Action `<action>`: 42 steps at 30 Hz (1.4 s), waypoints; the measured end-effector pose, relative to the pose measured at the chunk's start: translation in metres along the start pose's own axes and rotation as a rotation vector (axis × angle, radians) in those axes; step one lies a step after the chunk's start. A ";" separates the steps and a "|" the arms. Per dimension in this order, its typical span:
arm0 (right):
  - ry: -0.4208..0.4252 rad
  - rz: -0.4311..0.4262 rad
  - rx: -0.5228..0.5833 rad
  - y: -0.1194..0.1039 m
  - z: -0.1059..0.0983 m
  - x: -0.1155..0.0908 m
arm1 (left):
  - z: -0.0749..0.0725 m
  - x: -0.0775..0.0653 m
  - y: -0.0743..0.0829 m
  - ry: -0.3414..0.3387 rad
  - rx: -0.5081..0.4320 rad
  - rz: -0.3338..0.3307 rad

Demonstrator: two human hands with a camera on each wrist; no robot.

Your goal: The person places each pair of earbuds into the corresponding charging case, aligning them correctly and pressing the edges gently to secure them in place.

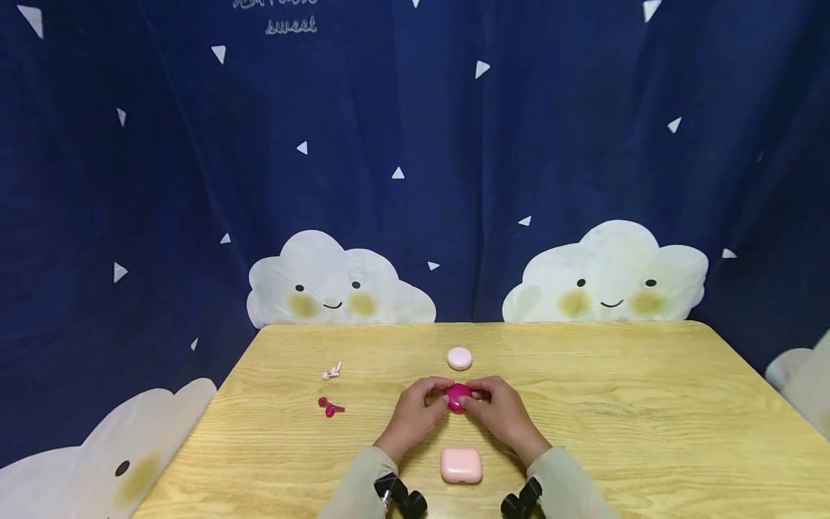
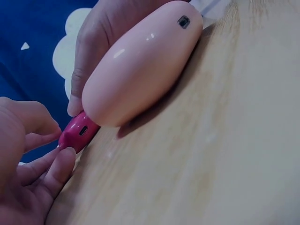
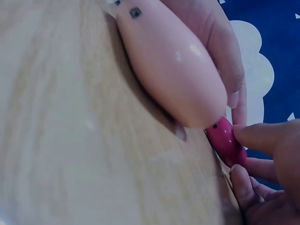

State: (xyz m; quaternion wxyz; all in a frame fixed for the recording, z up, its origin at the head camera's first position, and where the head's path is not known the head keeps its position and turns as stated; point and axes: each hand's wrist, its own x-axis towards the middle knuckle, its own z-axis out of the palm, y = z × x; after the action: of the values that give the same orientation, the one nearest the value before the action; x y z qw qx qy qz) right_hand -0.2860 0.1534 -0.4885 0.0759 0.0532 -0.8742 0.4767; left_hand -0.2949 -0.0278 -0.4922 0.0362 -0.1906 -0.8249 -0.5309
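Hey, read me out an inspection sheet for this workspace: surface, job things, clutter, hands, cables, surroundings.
Surface: table with light wood grain.
Job's things: magenta round case, between both hands.
Clutter, not in hand: pale pink round case beyond the hands; pink rectangular case nearer the person; pale pink earbuds and magenta earbuds to the left.
Hands: left hand and right hand pinch the magenta round case from either side.
Cables: nothing seen.
Surroundings: navy curtain with white clouds and triangles.

Near case (image 1: 461,466) before held case (image 1: 457,396), far case (image 1: 460,358) behind; earbuds (image 1: 331,411) to left, on table (image 1: 648,418).
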 end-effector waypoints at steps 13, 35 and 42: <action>-0.022 -0.038 -0.018 0.001 -0.002 -0.001 | 0.000 0.004 0.000 -0.016 0.129 0.039; -0.045 -0.077 0.132 0.006 -0.002 -0.005 | -0.001 0.003 -0.003 -0.017 0.079 0.057; -0.079 -0.097 0.196 0.008 -0.002 -0.005 | 0.001 0.000 -0.004 -0.001 0.077 0.063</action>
State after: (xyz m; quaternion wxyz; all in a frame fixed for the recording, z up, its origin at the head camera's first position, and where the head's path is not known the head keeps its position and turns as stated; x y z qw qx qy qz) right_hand -0.2820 0.1593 -0.4955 0.0590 0.1214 -0.8220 0.5533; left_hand -0.2965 -0.0290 -0.4962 0.0599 -0.2154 -0.8384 -0.4972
